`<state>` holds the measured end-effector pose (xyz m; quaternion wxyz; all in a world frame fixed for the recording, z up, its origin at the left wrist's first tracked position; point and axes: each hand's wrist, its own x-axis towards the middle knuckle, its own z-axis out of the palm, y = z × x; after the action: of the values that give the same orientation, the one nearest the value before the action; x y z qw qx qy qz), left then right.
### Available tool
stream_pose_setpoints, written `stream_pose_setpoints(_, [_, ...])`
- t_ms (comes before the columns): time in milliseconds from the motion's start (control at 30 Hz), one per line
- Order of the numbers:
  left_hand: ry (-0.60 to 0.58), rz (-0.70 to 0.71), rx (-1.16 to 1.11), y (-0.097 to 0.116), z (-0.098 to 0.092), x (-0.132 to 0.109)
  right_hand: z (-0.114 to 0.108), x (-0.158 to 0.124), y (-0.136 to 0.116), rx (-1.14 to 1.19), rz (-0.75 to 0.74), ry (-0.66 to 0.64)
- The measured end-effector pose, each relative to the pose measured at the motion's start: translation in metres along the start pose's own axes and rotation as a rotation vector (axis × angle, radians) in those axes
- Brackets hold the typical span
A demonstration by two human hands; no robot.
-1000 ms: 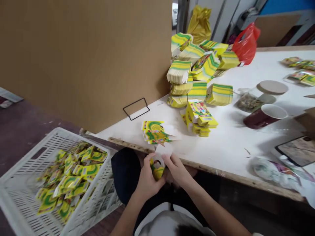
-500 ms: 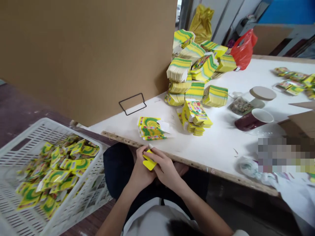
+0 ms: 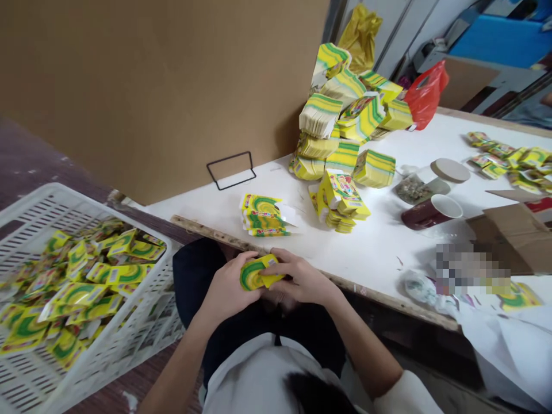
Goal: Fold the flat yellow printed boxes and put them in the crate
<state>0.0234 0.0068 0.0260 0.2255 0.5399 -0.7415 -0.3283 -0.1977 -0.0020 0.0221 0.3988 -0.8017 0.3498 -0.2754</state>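
A small yellow and green crayon box [image 3: 252, 275] is held over my lap, just in front of the table edge. My left hand [image 3: 230, 287] grips its left side, fingers wrapped round it. From the right, my right hand [image 3: 302, 276] has its fingers closed on the box's yellow end flap. What is inside the box is hidden. Just beyond my hands, a few flattened crayon boxes [image 3: 263, 215] lie on the white table with their white flaps pointing right. Further right stands a small pile of flat boxes [image 3: 345, 198].
At my left a white plastic basket [image 3: 170, 259] holds many yellow packs. Stacks of flat boxes [image 3: 321, 115] rise beside a large cardboard sheet [image 3: 172, 86]. A black wire stand [image 3: 232, 171], maroon mug [image 3: 425, 213], lidded jar [image 3: 431, 181] and opened carton [image 3: 513, 236] are on the table.
The box in my hands has turned so its printed green face shows. My hands have moved apart slightly, the left one leftward. The whole view has shifted a little.
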Motion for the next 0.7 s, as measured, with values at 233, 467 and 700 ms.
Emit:
stream_pose_setpoints(233, [0.076,-0.006,0.070,-0.007,0.006,0.001,0.030,0.005,0.000,0.120,0.083,0.241])
stream_pose_setpoints(467, [0.178,0.115,0.218,-0.005,0.034,-0.003,0.050,0.015,0.011,0.129,0.203,0.397])
stream_pose_setpoints(700, [0.370,-0.063,0.236,-0.043,-0.021,-0.018,0.039,0.022,0.016,0.112,0.181,0.471])
